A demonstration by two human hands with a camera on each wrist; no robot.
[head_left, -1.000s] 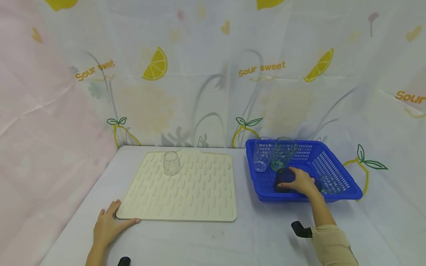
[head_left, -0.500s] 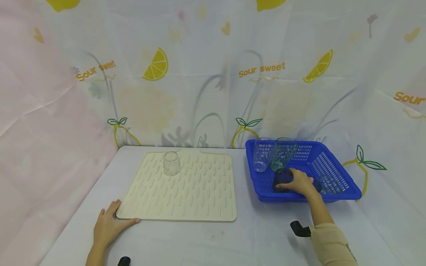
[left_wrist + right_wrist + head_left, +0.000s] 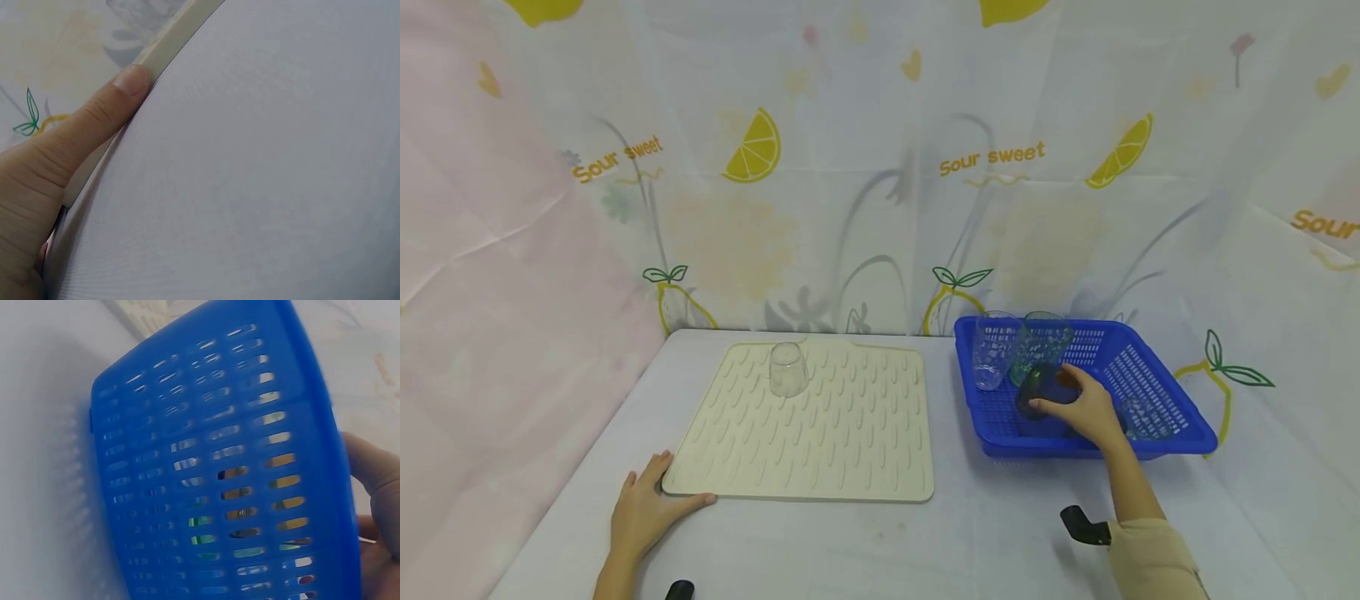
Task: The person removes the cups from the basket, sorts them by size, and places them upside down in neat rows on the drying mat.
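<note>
In the head view my right hand (image 3: 1088, 408) grips a dark glass (image 3: 1037, 392) inside the blue basket (image 3: 1000, 448), thumb on its near side and fingers behind. The right wrist view shows mostly the outside wall of the basket (image 3: 206, 437), with part of the hand (image 3: 378, 487) beyond its rim. My left hand (image 3: 642, 510) rests at the near left corner of the cream ridged mat (image 3: 850, 433), thumb and fingers spread along its edges. The left wrist view has the thumb of that hand (image 3: 69, 140) against the mat's side (image 3: 172, 47).
A clear glass (image 3: 787, 371) stands on the mat's back left part. Inside the basket, a tall clear glass (image 3: 992, 354) and a greenish glass (image 3: 1037, 342) lean at the back left; another patterned glass (image 3: 1142, 417) lies at the right. A printed curtain (image 3: 850, 208) hangs behind the table.
The right hand has risen slightly, and the dark glass has tilted and lifted a little within the basket. The left hand stays in place.
</note>
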